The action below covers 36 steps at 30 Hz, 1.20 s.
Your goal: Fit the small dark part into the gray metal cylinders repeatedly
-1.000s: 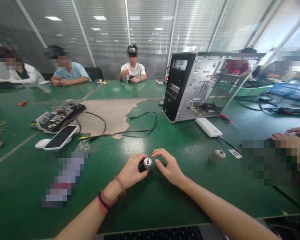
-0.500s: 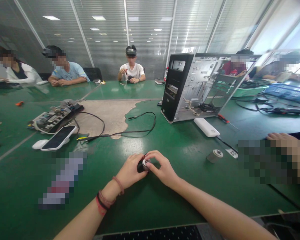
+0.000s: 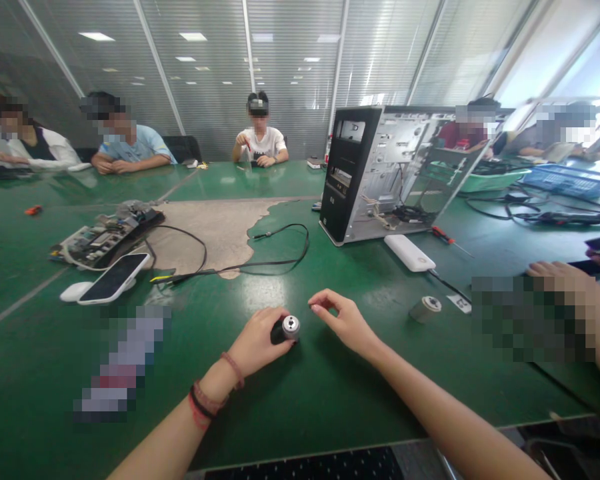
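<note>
My left hand (image 3: pixel 260 343) is curled around a small metal cylinder (image 3: pixel 291 325) standing on the table, its pale round top with dark openings facing up. To the right of it, my right hand (image 3: pixel 343 319) hovers apart from the cylinder. Its thumb and index finger are pinched together; anything between their tips is too small or hidden to make out. A second, similar metal cylinder (image 3: pixel 425 309) stands on the table farther right.
An open computer case (image 3: pixel 355 173) stands beyond my right hand, with a white power bank (image 3: pixel 409 253) and a screwdriver (image 3: pixel 445 235) before it. A phone (image 3: pixel 115 279), a cable (image 3: pixel 280 263) and a circuit assembly (image 3: pixel 113 233) lie left. Other people sit around the green table (image 3: pixel 330 413).
My right hand has drawn away from the cylinder's top toward the right, uncovering it. My left hand still holds the cylinder. The view has shifted slightly.
</note>
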Tool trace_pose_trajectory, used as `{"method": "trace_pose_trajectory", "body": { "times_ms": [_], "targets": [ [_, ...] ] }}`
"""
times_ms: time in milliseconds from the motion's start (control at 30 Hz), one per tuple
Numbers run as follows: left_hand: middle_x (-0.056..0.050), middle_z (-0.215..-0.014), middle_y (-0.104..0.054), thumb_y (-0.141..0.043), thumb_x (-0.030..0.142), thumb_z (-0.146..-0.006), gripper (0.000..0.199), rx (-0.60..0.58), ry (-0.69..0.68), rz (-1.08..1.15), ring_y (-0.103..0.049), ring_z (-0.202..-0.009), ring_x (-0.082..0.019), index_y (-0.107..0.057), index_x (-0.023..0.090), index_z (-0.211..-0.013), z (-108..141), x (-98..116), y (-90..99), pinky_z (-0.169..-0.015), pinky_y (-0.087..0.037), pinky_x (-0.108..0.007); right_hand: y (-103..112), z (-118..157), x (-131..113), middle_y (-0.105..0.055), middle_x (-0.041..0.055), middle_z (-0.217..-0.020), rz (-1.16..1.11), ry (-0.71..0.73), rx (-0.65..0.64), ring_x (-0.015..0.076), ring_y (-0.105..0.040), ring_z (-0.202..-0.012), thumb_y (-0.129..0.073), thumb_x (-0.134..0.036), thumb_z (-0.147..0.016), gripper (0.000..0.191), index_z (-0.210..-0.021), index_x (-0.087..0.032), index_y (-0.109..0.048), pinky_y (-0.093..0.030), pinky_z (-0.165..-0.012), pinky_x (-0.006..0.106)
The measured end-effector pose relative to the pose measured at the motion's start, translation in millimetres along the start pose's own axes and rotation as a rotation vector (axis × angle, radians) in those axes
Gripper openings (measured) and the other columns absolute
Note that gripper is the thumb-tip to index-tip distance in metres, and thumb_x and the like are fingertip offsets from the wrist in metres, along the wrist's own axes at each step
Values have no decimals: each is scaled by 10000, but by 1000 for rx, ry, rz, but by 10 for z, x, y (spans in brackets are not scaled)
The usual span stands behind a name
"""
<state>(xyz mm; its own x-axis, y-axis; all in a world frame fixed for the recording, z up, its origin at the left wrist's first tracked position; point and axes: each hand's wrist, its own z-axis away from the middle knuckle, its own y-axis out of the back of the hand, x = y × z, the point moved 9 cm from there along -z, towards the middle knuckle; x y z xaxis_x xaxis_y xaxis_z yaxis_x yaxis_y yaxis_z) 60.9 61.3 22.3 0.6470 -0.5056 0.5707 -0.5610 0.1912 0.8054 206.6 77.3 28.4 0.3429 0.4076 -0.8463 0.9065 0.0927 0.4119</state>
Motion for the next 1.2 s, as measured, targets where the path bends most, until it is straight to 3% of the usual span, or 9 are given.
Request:
{"method": "trace_pose_trajectory", "body": {
  "times_ms": [200,367,533,633,800,967,1200],
  "targets": [
    [-33,-936,-618,-658,255,-707,244,-2,13,-4,-554,-893,-223,-559,201,-923,-12,3,15,-823,-423,-348,-246,121,2,-615,-3,-745,144,29,-385,131,-552,-658,-550,-195,-819,85,-851,-195,-629,-436,-610,248],
    [-28,-935,-616,-662,253,-699,263,3,16,7,-555,-895,-220,-559,204,-936,-14,-10,4,-824,-423,-344,-373,173,-52,-596,2,-760,212,102,-424,131,-548,-657,-571,-143,-788,104,-830,-202,-646,-442,-629,255],
    [-22,-921,-611,-665,260,-701,268,1,12,7,-555,-886,-219,-560,210,-943,-10,-17,0,-816,-425,-337,-334,159,22,-608,-2,-771,135,57,-477,129,-566,-658,-583,-190,-797,114,-886,-208,-652,-458,-622,251],
    [-22,-924,-606,-678,280,-691,301,-12,18,29,-553,-879,-218,-566,212,-963,-6,-31,14,-812,-427,-336,-213,108,68,-636,6,-787,74,15,-449,140,-581,-689,-572,-225,-815,144,-934,-207,-650,-472,-642,265],
    [-37,-946,-611,-677,251,-682,311,-55,6,58,-550,-898,-220,-583,202,-975,0,-30,38,-825,-425,-336,-23,8,-7,-645,44,-909,65,53,-282,169,-586,-821,-576,-253,-826,179,-984,-191,-633,-472,-755,315],
    [-39,-937,-621,-657,229,-693,264,-59,-9,78,-560,-893,-217,-591,194,-947,7,-24,48,-811,-436,-320,-201,9,-185,-613,63,-1010,87,174,-236,204,-553,-960,-666,-316,-772,278,-1022,-208,-612,-430,-853,361],
    [-41,-935,-630,-641,254,-714,263,-48,11,71,-573,-885,-219,-596,197,-967,6,-71,21,-802,-448,-316,-435,-21,-266,-638,41,-948,121,219,-234,198,-563,-904,-691,-355,-748,295,-990,-212,-601,-420,-822,346]
  ]
}}
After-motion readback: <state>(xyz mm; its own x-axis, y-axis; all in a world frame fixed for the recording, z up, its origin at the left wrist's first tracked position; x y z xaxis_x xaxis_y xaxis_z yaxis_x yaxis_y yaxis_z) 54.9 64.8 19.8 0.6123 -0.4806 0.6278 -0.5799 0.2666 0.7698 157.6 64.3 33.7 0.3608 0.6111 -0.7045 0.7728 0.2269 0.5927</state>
